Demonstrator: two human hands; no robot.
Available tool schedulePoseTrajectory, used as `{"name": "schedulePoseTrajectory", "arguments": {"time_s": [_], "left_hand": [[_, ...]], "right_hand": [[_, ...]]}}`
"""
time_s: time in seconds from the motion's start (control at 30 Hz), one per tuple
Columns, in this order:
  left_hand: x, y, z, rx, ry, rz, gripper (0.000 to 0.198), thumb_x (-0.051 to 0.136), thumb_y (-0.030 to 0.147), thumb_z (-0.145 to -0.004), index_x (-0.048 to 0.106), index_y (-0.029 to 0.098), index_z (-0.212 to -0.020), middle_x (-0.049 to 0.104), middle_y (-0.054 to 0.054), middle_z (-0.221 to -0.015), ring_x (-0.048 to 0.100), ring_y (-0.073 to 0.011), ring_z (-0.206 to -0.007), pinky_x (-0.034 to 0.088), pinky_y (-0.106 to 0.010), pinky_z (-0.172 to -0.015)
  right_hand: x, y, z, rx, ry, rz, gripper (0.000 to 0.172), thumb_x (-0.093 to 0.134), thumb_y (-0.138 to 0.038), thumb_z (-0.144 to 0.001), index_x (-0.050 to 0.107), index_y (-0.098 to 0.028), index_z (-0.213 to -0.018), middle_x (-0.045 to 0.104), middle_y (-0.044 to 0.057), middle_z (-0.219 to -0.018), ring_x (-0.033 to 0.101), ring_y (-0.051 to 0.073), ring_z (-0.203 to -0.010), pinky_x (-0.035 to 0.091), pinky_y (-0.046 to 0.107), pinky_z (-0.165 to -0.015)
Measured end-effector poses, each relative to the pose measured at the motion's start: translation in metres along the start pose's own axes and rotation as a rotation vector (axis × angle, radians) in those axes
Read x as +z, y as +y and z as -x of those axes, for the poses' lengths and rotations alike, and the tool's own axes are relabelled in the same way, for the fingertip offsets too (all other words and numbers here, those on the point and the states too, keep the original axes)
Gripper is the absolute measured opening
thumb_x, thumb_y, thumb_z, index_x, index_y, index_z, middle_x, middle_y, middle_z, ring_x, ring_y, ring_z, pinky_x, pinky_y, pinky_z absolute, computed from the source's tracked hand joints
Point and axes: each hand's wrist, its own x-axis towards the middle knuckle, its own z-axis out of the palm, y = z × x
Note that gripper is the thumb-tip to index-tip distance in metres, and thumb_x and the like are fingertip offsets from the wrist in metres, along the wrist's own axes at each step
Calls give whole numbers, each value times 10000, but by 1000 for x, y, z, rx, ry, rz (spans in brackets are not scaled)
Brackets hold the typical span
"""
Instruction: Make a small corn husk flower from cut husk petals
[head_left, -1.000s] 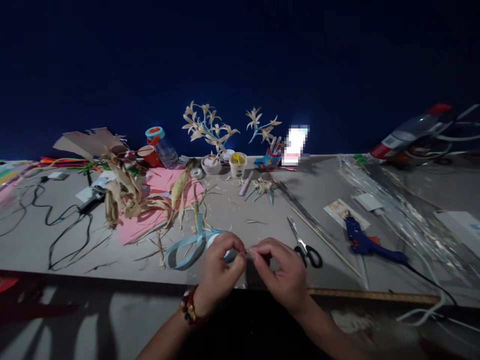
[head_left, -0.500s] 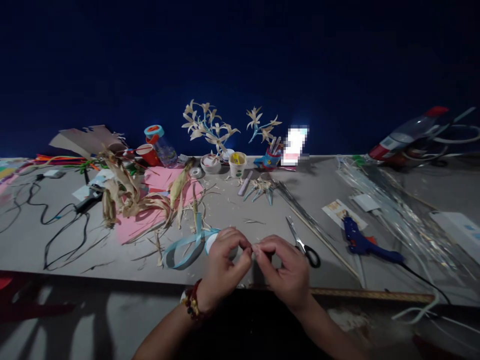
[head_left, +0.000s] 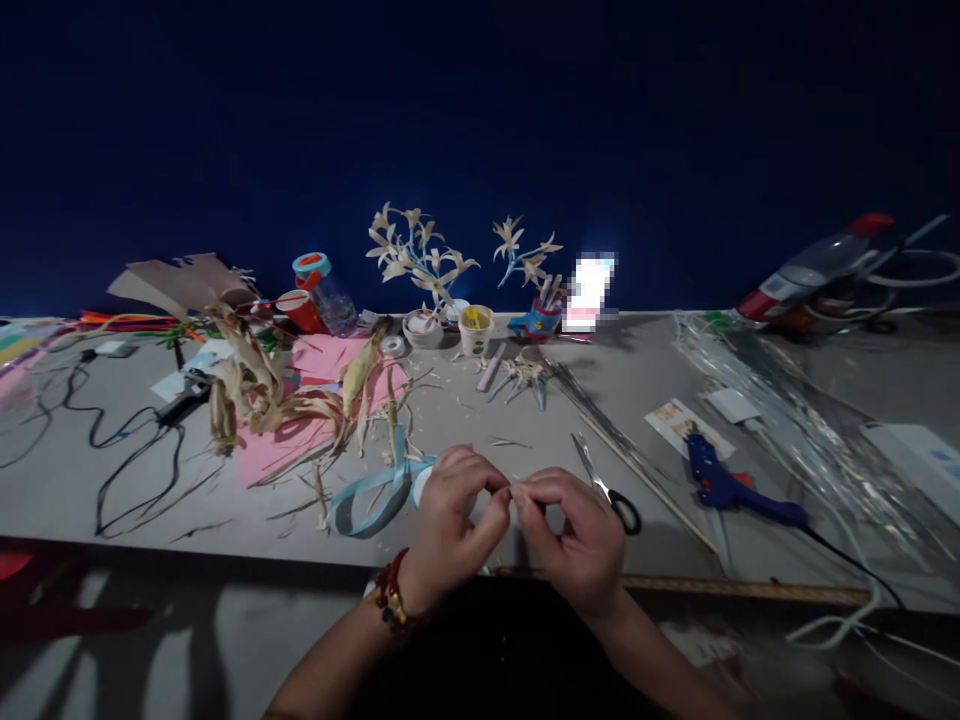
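My left hand and my right hand meet above the table's front edge, thumbs and forefingers pinched fingertip to fingertip. Whatever lies between them is too small or hidden to name. Just left of my left hand is a loop of light blue tape, partly covered by that hand. To the right of my right hand, a pair of scissors rests with its black handles nearest me. Beyond my fingers are small dried-husk flowers with blue stems.
Dried corn husks lie over pink paper on the left. Husk-flower sprays stand at the back near a white paper cup. At right are a bundle of wires, a blue glue gun and clear plastic wrapping.
Both hands have shifted very slightly to the right, still pinched together. The table's things appear a little to the right on the left side, as the view turned slightly.
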Motion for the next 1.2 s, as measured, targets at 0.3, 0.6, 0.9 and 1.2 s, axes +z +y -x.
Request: {"name": "schedulePoseTrajectory", "arguments": {"time_s": [0.3,0.6,0.9,1.2], "left_hand": [[3,-16,8,-55,120,-66,163,516,120,-879,555,223,-758,590,-18,-711,555,-212,-740,430,-400,-863],[7,-2,3,87,56,-129,146,527,107,-893,568,224,-816,616,-17,-720,581,-209,-741,422,-443,-942],[2,4,4,133,29,-293,131,528,98,-855,564,211,-798,610,-14,-725,569,-204,-765,419,-463,-972],[2,6,6,125,60,-279,164,520,67,-837,545,205,-752,595,8,-693,557,-177,-745,404,-463,-990]], "right_hand": [[-7,7,8,35,115,1,152,603,-111,-892,650,-252,-858,696,30,-749,663,203,-671,542,327,-626],[-4,7,5,71,-27,-54,146,599,-102,-907,660,-219,-969,706,32,-823,663,165,-711,541,277,-647],[-14,1,-8,-23,-179,111,121,575,-116,-901,645,-214,-901,721,19,-792,670,163,-688,533,280,-667],[-27,14,-6,17,-46,289,90,589,-153,-894,640,-214,-851,712,-1,-746,652,155,-628,502,278,-649]]}}
